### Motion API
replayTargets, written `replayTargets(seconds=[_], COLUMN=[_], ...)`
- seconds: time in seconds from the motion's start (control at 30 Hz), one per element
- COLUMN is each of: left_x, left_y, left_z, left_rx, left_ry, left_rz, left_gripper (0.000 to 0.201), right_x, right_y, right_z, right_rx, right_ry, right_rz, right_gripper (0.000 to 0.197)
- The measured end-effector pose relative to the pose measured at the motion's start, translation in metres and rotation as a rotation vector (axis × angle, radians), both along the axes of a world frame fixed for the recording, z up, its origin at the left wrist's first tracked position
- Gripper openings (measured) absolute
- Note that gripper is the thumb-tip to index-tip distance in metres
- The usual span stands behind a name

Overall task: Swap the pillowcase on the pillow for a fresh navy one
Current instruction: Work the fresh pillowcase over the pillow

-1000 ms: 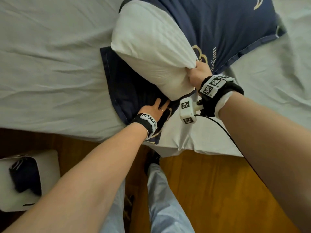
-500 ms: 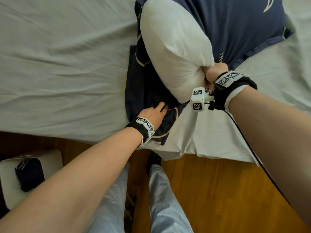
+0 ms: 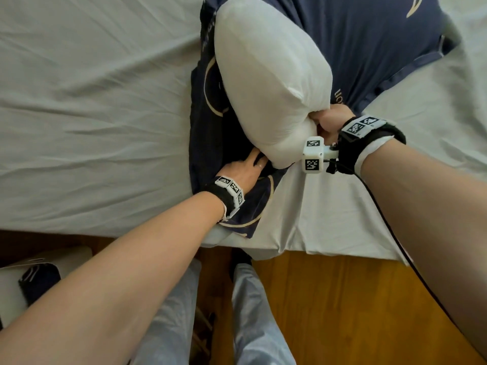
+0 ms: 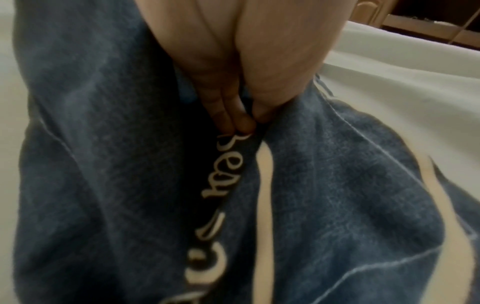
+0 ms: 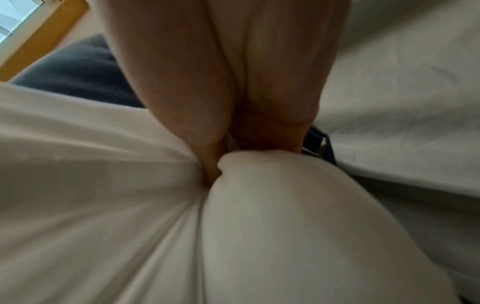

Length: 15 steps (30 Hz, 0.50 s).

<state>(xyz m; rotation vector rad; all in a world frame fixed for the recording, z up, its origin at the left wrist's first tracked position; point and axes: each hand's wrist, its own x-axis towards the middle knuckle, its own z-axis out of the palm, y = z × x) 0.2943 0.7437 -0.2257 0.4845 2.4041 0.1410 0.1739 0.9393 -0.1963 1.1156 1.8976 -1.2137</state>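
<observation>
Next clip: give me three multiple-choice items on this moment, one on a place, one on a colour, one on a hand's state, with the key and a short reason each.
1. Where does the flat navy pillowcase with cream lettering lie?
A. On the wooden floor
B. On the pale grey bedsheet, near the bed's edge
C. Over the white box

2. What colour is the bare pillow?
A. White
B. Navy
C. Yellow

3. What is the right hand doing?
A. Resting flat on the sheet
B. Hanging free
C. Gripping the pillow's corner

Key: 1 B, the head view shows the case spread on the sheet under the left hand. 2 A, the uncovered pillow is white in the head and right wrist views. 3 C, the right hand's fingers dig into bunched pillow fabric.
</observation>
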Motion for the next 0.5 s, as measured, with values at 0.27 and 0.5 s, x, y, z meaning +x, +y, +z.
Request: replayTargets(seconds=[0.27, 0.5], left_x=[-0.008, 0.007], left_y=[0.007, -0.009], left_z=[0.016, 0.028], left_rx=[-0.001, 0.066], left_ry=[-0.007, 0.135], left_rz=[-0.011, -0.044], left_gripper=[0.049, 0.026], right_x=[0.007, 0.016], right_y=[0.005, -0.004], right_z=[-0.004, 0.005], right_rx=[-0.04, -0.019], right_ry=[0.059, 0.111], right_rz=[0.02, 0.048], right_gripper=[0.011, 0.019])
